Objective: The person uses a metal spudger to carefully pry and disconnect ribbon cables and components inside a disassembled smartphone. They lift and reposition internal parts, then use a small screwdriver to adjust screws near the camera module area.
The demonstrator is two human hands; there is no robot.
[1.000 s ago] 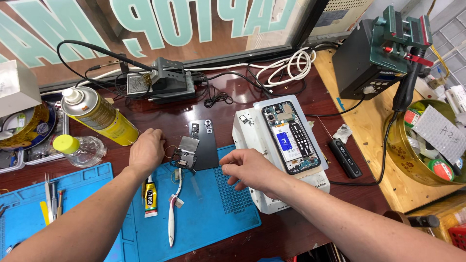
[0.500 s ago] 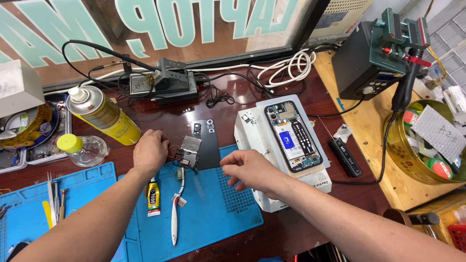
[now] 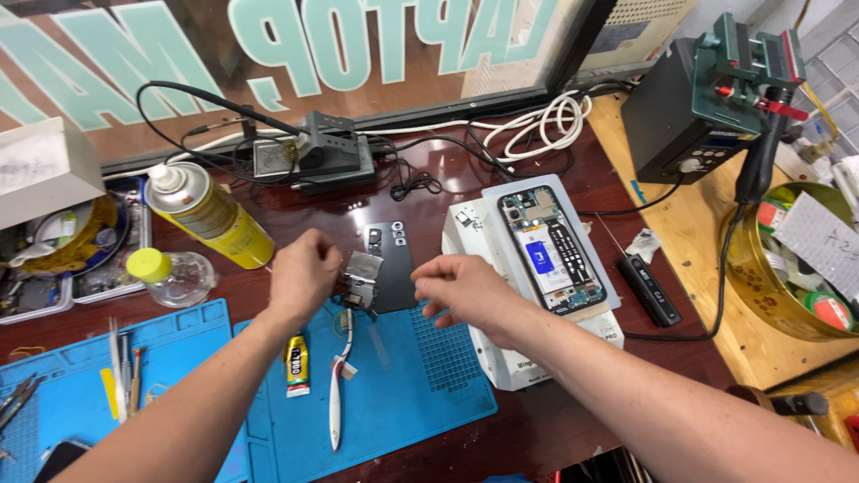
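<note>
My left hand (image 3: 302,275) grips a small silvery metal part (image 3: 361,276) over the near edge of a black phone back cover (image 3: 391,264). Just right of it, my right hand (image 3: 465,291) hovers with fingers curled toward the cover; whether it pinches anything I cannot tell. An opened phone (image 3: 549,248) with its insides showing lies on a white box-shaped stand (image 3: 501,353) to the right. A white toothbrush (image 3: 336,389) and a small yellow glue tube (image 3: 296,365) lie on the blue work mat (image 3: 407,385) below my hands.
A yellow spray can (image 3: 208,215) and a small clear bottle with a yellow cap (image 3: 170,275) sit at left. A soldering stand (image 3: 322,156) and cables lie at the back. A black station (image 3: 693,107), a round tin (image 3: 787,259) and a black tool (image 3: 650,288) are at right.
Both hands stay at the back cover. The view has shifted slightly; the hands have barely moved.
</note>
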